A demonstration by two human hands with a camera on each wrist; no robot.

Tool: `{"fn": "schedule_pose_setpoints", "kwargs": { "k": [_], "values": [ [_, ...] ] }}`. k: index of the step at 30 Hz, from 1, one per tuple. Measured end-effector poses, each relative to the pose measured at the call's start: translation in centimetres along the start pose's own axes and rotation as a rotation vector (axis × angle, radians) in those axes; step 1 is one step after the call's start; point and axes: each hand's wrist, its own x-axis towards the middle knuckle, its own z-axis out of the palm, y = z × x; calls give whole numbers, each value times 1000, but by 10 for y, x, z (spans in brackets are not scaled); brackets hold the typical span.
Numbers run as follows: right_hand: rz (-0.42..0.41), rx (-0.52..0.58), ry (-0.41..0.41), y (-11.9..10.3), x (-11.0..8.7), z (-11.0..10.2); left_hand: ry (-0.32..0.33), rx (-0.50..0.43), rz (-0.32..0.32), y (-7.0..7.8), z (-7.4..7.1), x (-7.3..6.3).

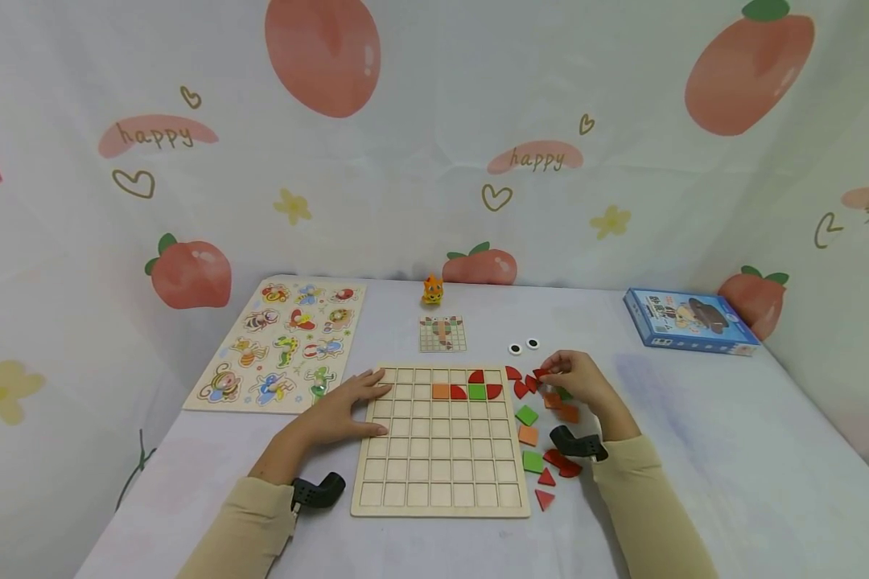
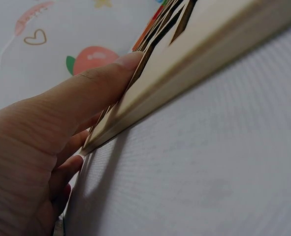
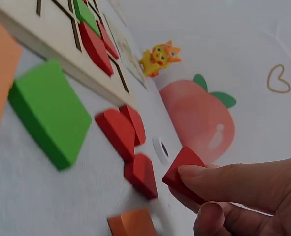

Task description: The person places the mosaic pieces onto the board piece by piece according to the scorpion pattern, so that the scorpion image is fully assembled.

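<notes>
A wooden grid board (image 1: 434, 511) lies on the table, with an orange square (image 1: 441, 392), a green square (image 1: 476, 392) and several red quarter-circle blocks (image 1: 475, 376) set in its upper right cells. My left hand (image 1: 340, 412) rests along the board's left edge, its thumb (image 2: 98, 83) extended over the rim in the left wrist view. Past the board's upper right corner, my right hand (image 1: 579, 378) pinches a red block (image 3: 184, 167) between thumb and finger, raised off the table. Its full outline is partly covered by the thumb. Below it lie loose red quarter-circle blocks (image 3: 116, 133).
Green squares (image 1: 526, 415), orange squares (image 1: 528, 435) and red triangles (image 1: 545, 499) lie right of the board. Behind it are a pattern card (image 1: 442, 334), a toy figure (image 1: 432, 290) and two eye discs (image 1: 532, 344). An insect puzzle (image 1: 282, 346) lies left, a blue box (image 1: 688, 322) right.
</notes>
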Motion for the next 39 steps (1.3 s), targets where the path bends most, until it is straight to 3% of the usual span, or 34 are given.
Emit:
{"fn": "schedule_pose_setpoints", "kwargs": {
  "k": [20,31,39],
  "values": [
    [-81,83,-144,-36,6,40,-6,-4,2,-1,-1,0],
    [-122,71,-197,-56,12,62,-1,-11,1,0,0,-1],
    [-147,131,-275,-70,13,75,-1,-25,-1,0,-1,0]
  ]
}}
